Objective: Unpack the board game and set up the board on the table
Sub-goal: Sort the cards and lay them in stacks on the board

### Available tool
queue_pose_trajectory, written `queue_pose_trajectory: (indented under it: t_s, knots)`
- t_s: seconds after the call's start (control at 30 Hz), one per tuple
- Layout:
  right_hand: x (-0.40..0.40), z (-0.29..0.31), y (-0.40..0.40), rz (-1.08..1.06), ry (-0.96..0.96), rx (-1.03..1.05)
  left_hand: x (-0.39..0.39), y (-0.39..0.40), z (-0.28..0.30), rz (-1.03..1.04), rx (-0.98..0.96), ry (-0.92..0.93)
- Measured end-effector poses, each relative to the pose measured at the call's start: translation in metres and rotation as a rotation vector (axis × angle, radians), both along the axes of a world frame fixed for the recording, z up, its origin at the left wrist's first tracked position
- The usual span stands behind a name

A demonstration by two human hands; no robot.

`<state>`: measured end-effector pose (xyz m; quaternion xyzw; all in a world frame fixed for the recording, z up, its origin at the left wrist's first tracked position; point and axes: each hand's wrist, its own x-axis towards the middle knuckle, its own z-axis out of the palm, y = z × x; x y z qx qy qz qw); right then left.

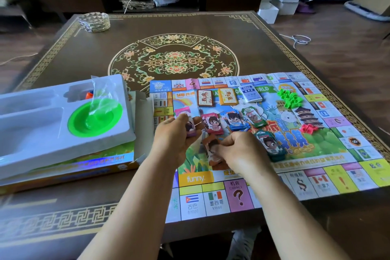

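Observation:
The colourful paper game board [329, 173] lies unfolded on the right half of the dark patterned table [173, 27]. On it sit three card decks [226, 96], several stacks of play money [213, 123], green houses [290, 99] and red pieces [308, 128]. My left hand [175, 135] grips a purple money stack [191, 130]. My right hand [238, 151] pinches a brown money stack [212, 150] lying on the board. A green money stack [271, 143] lies just right of that hand.
The game box [69, 172] sits at the left with its white plastic insert tray [42, 124] on top, holding a green bowl [95, 118] and a clear bag. A glass ashtray [95, 21] stands at the table's far left. A low cabinet stands beyond.

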<state>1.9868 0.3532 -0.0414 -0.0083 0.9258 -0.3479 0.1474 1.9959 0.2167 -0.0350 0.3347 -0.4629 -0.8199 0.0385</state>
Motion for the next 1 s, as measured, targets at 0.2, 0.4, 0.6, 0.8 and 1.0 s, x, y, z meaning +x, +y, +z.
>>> queue_pose_trajectory:
  t_s: [0.2,0.4,0.6,0.8,1.0]
  knots:
    - [0.004,0.010,-0.002,0.038,0.103,0.062,0.009,0.004,0.007,-0.135,-0.059,-0.010]
    - [-0.005,-0.005,-0.007,-0.099,0.027,-0.365,0.013,0.015,0.007,-0.207,-0.072,0.025]
    - [-0.009,-0.009,-0.007,-0.191,-0.087,-0.542,0.012,0.019,0.005,-0.207,-0.012,0.021]
    - [-0.009,-0.006,-0.003,-0.191,-0.057,-0.530,0.008,0.021,-0.002,-0.166,-0.109,-0.034]
    - [-0.012,-0.007,0.000,-0.201,-0.055,-0.512,0.006,0.024,-0.003,-0.157,-0.138,-0.046]
